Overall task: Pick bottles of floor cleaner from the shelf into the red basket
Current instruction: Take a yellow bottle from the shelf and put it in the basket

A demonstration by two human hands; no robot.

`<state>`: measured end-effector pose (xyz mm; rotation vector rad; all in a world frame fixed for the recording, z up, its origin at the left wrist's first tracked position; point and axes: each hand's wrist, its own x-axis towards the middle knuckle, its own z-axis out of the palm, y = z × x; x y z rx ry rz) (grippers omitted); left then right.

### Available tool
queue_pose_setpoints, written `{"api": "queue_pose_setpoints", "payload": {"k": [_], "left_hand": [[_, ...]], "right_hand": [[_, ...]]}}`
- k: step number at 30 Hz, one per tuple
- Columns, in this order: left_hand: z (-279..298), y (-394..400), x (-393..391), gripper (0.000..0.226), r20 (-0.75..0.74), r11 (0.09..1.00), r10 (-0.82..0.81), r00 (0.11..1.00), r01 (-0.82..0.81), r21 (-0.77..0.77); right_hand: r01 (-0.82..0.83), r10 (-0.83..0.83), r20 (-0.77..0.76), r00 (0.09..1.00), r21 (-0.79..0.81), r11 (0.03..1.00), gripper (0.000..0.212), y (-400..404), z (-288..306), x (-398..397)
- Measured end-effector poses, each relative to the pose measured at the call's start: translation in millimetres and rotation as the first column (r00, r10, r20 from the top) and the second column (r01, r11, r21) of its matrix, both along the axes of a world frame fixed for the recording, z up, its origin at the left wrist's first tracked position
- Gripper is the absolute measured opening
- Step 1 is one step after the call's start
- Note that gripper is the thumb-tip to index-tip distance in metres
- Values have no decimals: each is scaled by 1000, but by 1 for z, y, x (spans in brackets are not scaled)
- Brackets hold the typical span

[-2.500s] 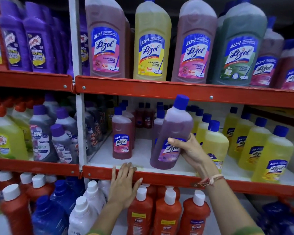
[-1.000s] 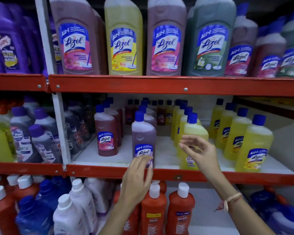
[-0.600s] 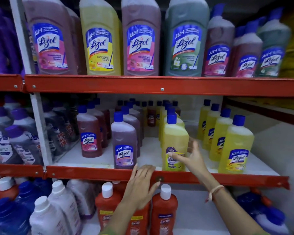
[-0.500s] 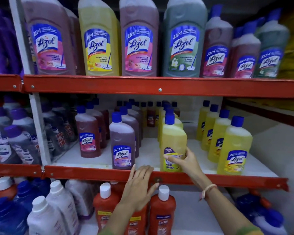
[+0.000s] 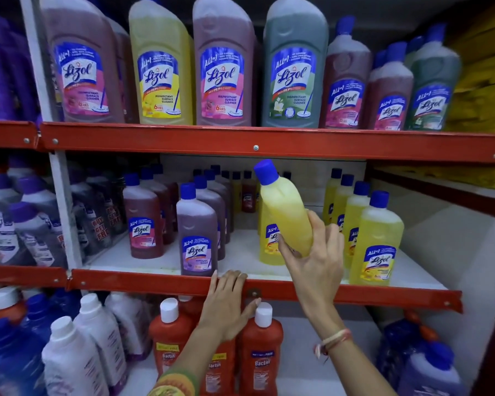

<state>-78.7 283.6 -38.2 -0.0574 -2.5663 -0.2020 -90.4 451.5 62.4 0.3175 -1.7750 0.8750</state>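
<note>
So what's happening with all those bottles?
A person is at a red metal shelf full of cleaner bottles. Their right hand is lifting a yellow plastic bottle with a blue cap off the middle shelf, tilted to the left. Their left hand rests flat on the shelf's front edge, just below a purple bottle with a blue cap that stands upright. No basket is in view.

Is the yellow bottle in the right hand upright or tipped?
Tipped. The yellow bottle leans with its blue cap up-left, lifted clear of the shelf, gripped low by the right hand.
</note>
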Motion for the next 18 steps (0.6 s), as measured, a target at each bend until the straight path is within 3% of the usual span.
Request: {"api": "queue_pose_setpoints", "payload": {"k": [4,6,7,9,11,15,18], "left_hand": [[1,4,1,75,11,1000,9,1000,-9,6],[1,3,2,73,1,1000,7,1000,-7,16],[0,3,2,72,-11,1000,4,1000,-4,14],[0,3,2,72,-32,1000,-6,999,6,13],[0,2,2,72,-26,1000,-17,1000,17,19],[0,-1,2,70,-6,999,-45,999,45,6],[-4,-2,-2,59,-4,999,-29,1000,29,-19]], "right_hand": [[-62,63,15,998,-54,997,64,10,5,20],[-272,282,47,958,-148,951,65,16,7,22],[-411,435,63,898,-232,882,63,20,8,22],[-643,734,79,674,-427,636,58,25,12,25],[-728,899,65,434,-563,392,55,28,14,24],[-717,999,49,-18,-697,21,69,36,9,17],[-603,962,47,-268,-787,-129,97,40,-4,11]]}}
